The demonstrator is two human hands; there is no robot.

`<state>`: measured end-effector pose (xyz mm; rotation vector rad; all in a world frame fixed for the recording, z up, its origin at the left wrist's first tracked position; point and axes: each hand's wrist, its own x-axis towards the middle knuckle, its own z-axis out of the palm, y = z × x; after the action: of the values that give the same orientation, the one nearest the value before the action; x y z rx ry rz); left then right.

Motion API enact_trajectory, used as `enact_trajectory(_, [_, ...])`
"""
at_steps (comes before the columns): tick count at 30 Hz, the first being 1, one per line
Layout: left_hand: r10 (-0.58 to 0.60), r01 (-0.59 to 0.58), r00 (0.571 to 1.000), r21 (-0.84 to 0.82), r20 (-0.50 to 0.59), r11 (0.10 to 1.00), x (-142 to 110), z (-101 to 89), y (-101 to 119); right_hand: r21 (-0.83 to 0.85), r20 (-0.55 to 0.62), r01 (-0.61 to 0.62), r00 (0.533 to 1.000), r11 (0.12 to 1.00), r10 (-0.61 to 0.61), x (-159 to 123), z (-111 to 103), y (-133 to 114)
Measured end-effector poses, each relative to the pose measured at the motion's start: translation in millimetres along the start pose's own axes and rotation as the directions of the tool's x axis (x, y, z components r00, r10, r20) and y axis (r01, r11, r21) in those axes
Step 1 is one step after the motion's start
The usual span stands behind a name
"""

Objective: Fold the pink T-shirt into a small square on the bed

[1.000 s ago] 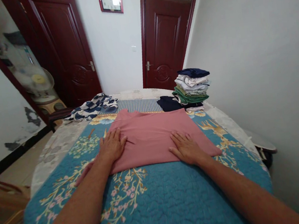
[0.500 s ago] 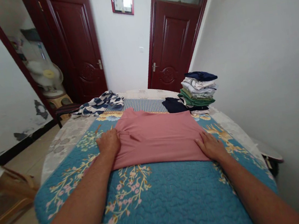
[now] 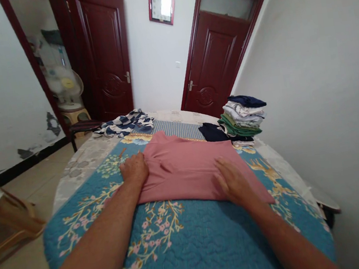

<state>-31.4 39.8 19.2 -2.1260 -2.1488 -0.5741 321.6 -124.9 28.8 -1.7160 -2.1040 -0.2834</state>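
A pink shirt [image 3: 186,164] lies spread on a teal floral quilted cloth [image 3: 194,243], with creases near its left side. My left hand [image 3: 134,169] is closed on the shirt's left edge, fingers curled over the fabric. Over the right part of the shirt is my right hand [image 3: 233,180], fingers stretched out and apart. Whether its palm presses on the fabric or hovers just above, I cannot tell. The shirt's lower right corner reaches out past my right wrist.
A stack of folded clothes [image 3: 241,117] stands at the back right, beside a dark navy garment [image 3: 212,131]. At the back left lies a crumpled checked garment [image 3: 128,123]. A wooden stool [image 3: 8,218] is left of the round table, whose patterned cover [image 3: 69,175] shows at the edge.
My right hand has moved left from the shirt's right edge towards its middle. The shirt's lower right corner now extends further right. My left hand stays at the left edge.
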Motion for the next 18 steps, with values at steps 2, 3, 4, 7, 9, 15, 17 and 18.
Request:
enact_trajectory(2, [0.013, -0.013, 1.0, 0.008, -0.006, 1.0, -1, 1.2, -1, 0.153, 0.029, 0.181, 0.982, 0.972, -0.187, 17, 6, -54])
enact_trajectory(3, [0.019, -0.019, 1.0, 0.008, -0.007, 1.0, -1, 1.5, -2, 0.208, 0.038, 0.238, 0.967, 0.949, -0.251, 26, 12, -79])
enact_trajectory(4, [0.025, -0.025, 1.0, 0.007, -0.006, 1.0, -2, 1.5, -2, 0.252, 0.064, 0.276, 0.952, 0.928, -0.3, 36, 18, -102])
enact_trajectory(7, [0.04, -0.04, 0.999, 0.01, -0.021, 0.999, -4, 0.9, -2, 0.324, 0.161, 0.303, 0.916, 0.896, -0.369, 63, 43, -146])
enact_trajectory(9, [0.045, -0.045, 0.998, 0.021, -0.038, 0.999, -6, 0.6, -2, 0.325, 0.216, 0.259, 0.916, 0.909, -0.338, 77, 59, -153])
enact_trajectory(15, [0.058, -0.057, 0.998, 0.032, -0.032, 0.998, -3, 1.6, -3, 0.233, 0.308, 0.105, 0.935, 0.967, -0.176, 95, 77, -115])
enact_trajectory(17, [0.07, -0.069, 0.997, 0.035, -0.017, 0.997, -1, 2.5, -5, 0.194, 0.321, 0.075, 0.937, 0.978, -0.136, 97, 76, -95])
enact_trajectory(18, [0.077, -0.077, 0.997, 0.039, -0.01, 0.996, 0, 3.1, -6, 0.172, 0.327, 0.054, 0.939, 0.984, -0.109, 98, 76, -85])
